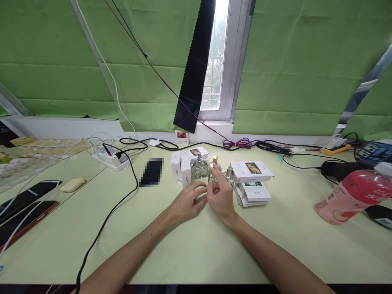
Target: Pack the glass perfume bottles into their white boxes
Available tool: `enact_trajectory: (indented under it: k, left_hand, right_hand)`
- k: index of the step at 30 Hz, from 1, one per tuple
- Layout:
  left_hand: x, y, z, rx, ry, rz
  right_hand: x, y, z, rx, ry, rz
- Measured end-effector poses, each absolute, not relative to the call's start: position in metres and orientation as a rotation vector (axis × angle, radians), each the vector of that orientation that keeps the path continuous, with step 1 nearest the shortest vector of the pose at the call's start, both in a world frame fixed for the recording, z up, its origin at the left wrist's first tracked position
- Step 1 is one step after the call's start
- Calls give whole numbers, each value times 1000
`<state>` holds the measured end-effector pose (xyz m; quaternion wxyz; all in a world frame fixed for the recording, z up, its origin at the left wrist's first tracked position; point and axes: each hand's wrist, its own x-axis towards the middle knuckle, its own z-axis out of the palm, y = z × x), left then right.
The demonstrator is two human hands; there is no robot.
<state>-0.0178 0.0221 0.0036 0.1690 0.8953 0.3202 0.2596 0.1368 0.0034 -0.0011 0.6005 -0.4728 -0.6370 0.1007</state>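
Note:
Several clear glass perfume bottles stand close together in the middle of the table. One is a round bottle [200, 169] with a bluish cap, another has a gold cap [215, 159], and a third has a green cap [229, 170]. My right hand [222, 198] has its index finger and thumb about a small perfume bottle [211, 176] at the front of the group; the hand partly hides it. Just left of it, my left hand [190, 201] rests low with its fingers bent and apart, and no held thing shows in them.
White boxes [185, 169] stand left of the bottles; more boxes [249, 170] lie stacked on the right. A pink drink bottle [352, 196] is at far right. Phones [27, 222] and a power strip [112, 159] lie left. A black cable [113, 212] crosses the table.

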Motion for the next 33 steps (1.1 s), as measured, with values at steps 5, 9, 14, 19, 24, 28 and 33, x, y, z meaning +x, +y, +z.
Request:
enact_trajectory:
  k: [5,9,14,19,24,28,33]
  left_hand:
    - [-19,26,0,2545,997,739]
    - [-20,30,-4,2520,1083,756]
    - [-22,32,-7,2489,1153,782]
    - [-21,30,-5,2499,1156,786]
    - [-18,25,-2,2486,1162,743]
    - [-16,23,0,2475,1148,733]
    - [-15,22,0,2471,1145,726]
  right_hand:
    - [137,4,-3,-1082,-1484,195]
    - [138,5,-3,-1073,-1490,165]
    - [144,3,4,-993,-1490,-40]
    - [163,5,23,-885,-1448,-347]
    - [205,15,42,-1061,-1219,-546]
    - [255,24,45,-1284,-1027,-513]
    - [310,33,37,-1595,-883,-272]
